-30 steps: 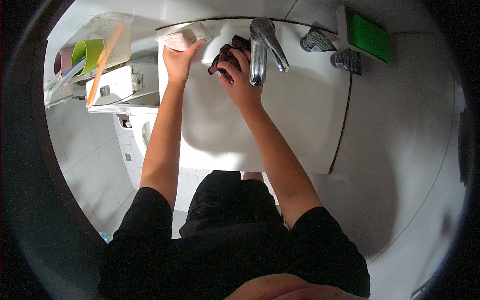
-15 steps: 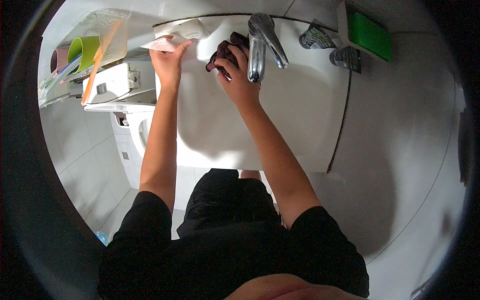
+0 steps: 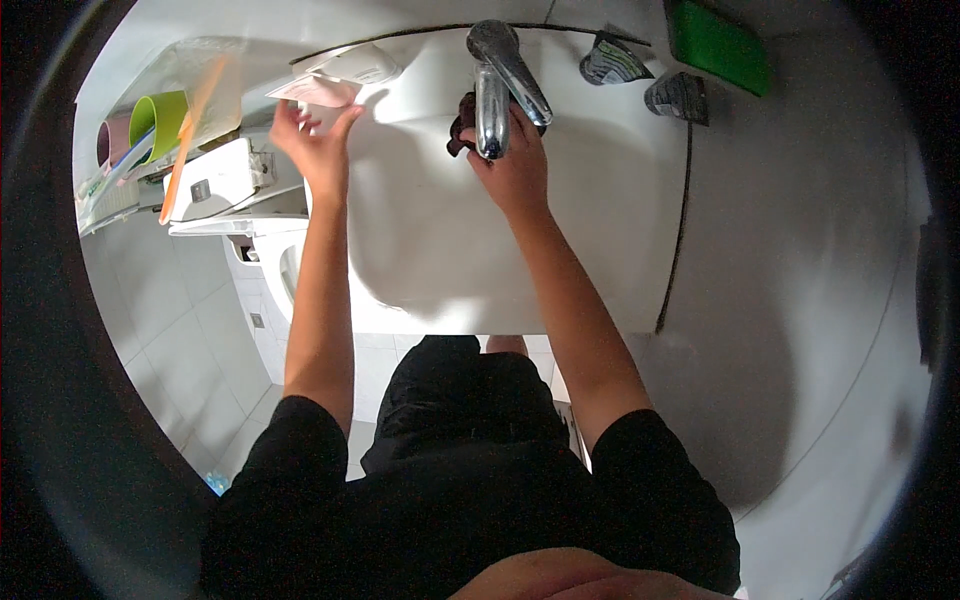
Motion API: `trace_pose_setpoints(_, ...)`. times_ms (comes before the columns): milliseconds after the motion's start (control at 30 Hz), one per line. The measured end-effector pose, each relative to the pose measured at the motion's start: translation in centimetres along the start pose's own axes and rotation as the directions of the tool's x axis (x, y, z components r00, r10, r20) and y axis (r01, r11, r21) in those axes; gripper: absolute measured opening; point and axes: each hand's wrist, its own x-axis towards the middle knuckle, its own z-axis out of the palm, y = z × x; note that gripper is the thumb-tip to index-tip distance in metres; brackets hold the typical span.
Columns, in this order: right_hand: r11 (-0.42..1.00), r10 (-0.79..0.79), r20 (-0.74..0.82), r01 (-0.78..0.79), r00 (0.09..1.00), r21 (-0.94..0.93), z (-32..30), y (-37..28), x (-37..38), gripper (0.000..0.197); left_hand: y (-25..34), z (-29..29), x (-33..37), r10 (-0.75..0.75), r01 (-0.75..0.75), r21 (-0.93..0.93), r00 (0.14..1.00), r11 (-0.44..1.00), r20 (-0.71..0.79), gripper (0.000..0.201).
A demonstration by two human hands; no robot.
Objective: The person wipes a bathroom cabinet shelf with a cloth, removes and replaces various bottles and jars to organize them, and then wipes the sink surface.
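Observation:
My left hand (image 3: 315, 145) is open over the sink's back left corner, thumb and fingers apart. Just beyond its fingertips lies a pale pinkish flat packet (image 3: 325, 90), beside a white packet or dish (image 3: 365, 65) on the rim. In the white washbasin (image 3: 420, 250), my right hand (image 3: 515, 170) grips a crumpled dark brown or maroon cloth (image 3: 463, 130). The cloth is under the chrome faucet (image 3: 492, 110), which hides part of it and some of my fingers. I cannot make out running water.
Two dark grey printed packets (image 3: 612, 62) stand at the basin's back right, near a green scrubbing pad (image 3: 720, 48). On the left, a clear bin (image 3: 222, 105) sits by a green cup (image 3: 160, 118) and an orange stick (image 3: 192, 140). Below them is a white toilet (image 3: 283, 255).
My left hand has let go of the pinkish packet and drawn back from it. My right hand has moved right with the dark cloth, to beneath the faucet. The view has shifted slightly.

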Motion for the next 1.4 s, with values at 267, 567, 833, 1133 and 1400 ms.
trace_pose_setpoints(267, 0.999, -0.038, -0.176, 0.038, 0.984, -0.008, -3.9, 3.0, 0.9, 0.032, 12.7, -1.2, -14.6, 0.120, -0.042, -0.484, 0.984, 0.874, 0.131, 0.003)
trace_pose_setpoints(567, 0.997, 0.068, -0.162, -0.061, 0.984, 0.047, -2.8, 2.3, 0.3, 0.050, 26.1, 16.3, -15.1, 0.025, 0.232, -0.379, 0.825, 0.896, 0.565, 0.157)
trace_pose_setpoints(833, 0.997, 0.036, -0.187, -0.022, 0.982, 0.076, -3.6, 2.6, 0.4, 0.040, 28.0, 25.1, -15.9, 0.190, -0.093, -0.322, 0.940, 0.942, 0.284, 0.127)
trace_pose_setpoints(1133, 0.998, -0.007, -0.193, 0.020, 0.981, 0.067, -4.2, 3.5, 1.3, 0.037, 27.5, 24.6, -14.9, 0.317, -0.131, -0.450, 0.874, 0.884, 0.368, 0.058)
trace_pose_setpoints(1400, 0.996, 0.045, -0.313, -0.018, 0.949, 0.090, -3.8, 6.1, 7.7, 0.024, 28.8, 14.5, -13.1, 0.763, -0.212, -0.776, 0.454, 0.594, 0.460, 0.069)
